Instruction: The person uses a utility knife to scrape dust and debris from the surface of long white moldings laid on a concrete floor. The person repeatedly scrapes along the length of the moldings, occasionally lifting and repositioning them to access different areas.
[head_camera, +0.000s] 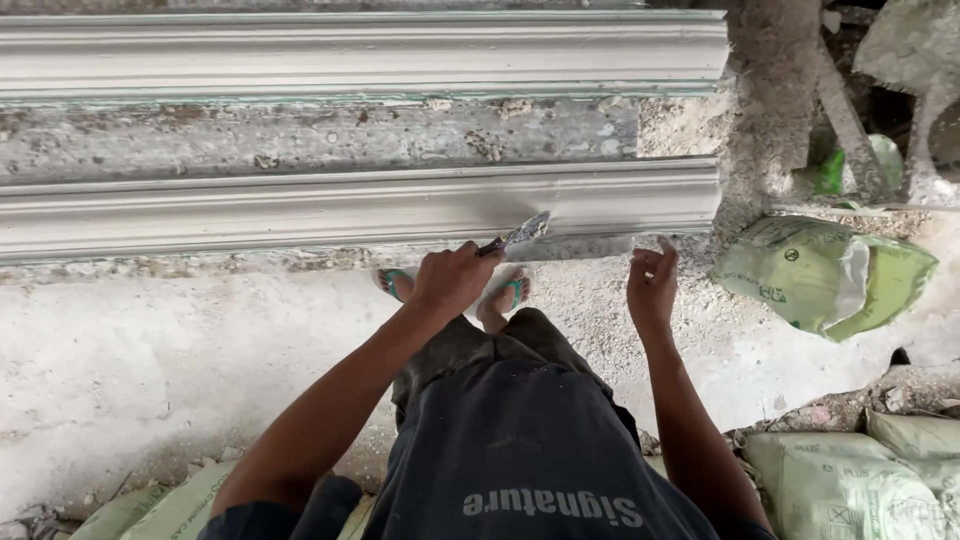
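My left hand (452, 280) grips a small metal trowel (520, 234) whose blade tip rests on a long white plaster moulding (300, 210) lying across the view. My right hand (652, 282) hovers beside it with fingers apart, holding nothing, close to the moulding's right end. A second, similar moulding (350, 55) lies further away, parallel to the first. My feet in green-strapped sandals (510, 292) stand just under the near moulding's edge.
A rough, plaster-crusted surface (300, 135) separates the two mouldings. Pale green sacks lie at right (825, 272) and bottom right (850, 485). The concrete floor (150, 370) is dusty with rubble. A crusted post (770, 100) stands at the mouldings' right end.
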